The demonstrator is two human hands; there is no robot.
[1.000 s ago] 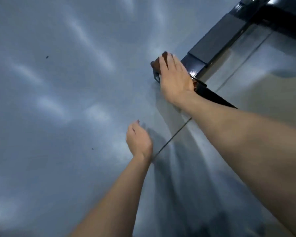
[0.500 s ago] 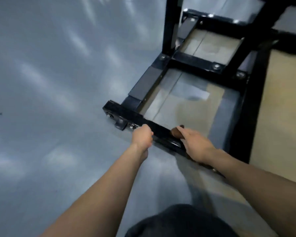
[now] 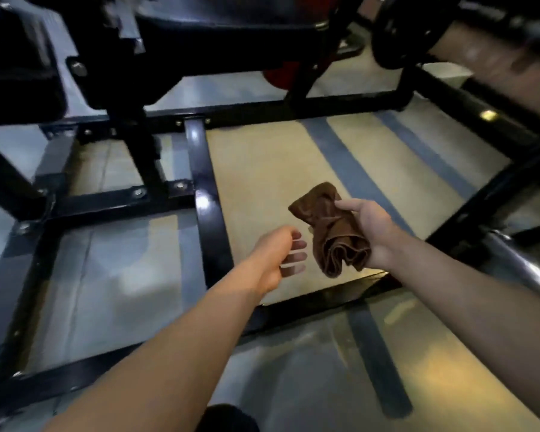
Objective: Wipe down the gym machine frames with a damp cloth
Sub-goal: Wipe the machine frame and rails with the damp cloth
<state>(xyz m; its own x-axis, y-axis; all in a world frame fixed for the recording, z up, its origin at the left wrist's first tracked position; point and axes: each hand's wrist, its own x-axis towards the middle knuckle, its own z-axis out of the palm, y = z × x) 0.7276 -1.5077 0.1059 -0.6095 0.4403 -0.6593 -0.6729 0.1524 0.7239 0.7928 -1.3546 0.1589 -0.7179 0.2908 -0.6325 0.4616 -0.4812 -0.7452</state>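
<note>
A crumpled brown cloth [image 3: 331, 232] hangs in the air above the floor, held by my right hand [image 3: 370, 230] with thumb and fingers curled round it. Just left of the cloth is my left hand [image 3: 278, 255], fingers loosely curled, holding nothing and a short gap from the cloth. Below and around both hands lies the black gym machine frame [image 3: 206, 194]: a long bar running away from me, cross bars with bolts, and a near bar under my forearms. Neither hand touches the frame.
A black padded seat and upright [image 3: 175, 42] hang over the far part of the frame. A chrome tube [image 3: 524, 266] runs at the right edge. The floor [image 3: 278, 169] is tan with grey stripes. A dark knee [image 3: 228, 419] shows at the bottom.
My right hand has lifted the cloth off the frame's base bar into the air. My left hand has let go of that bar. The view has swung over the machine's base.
</note>
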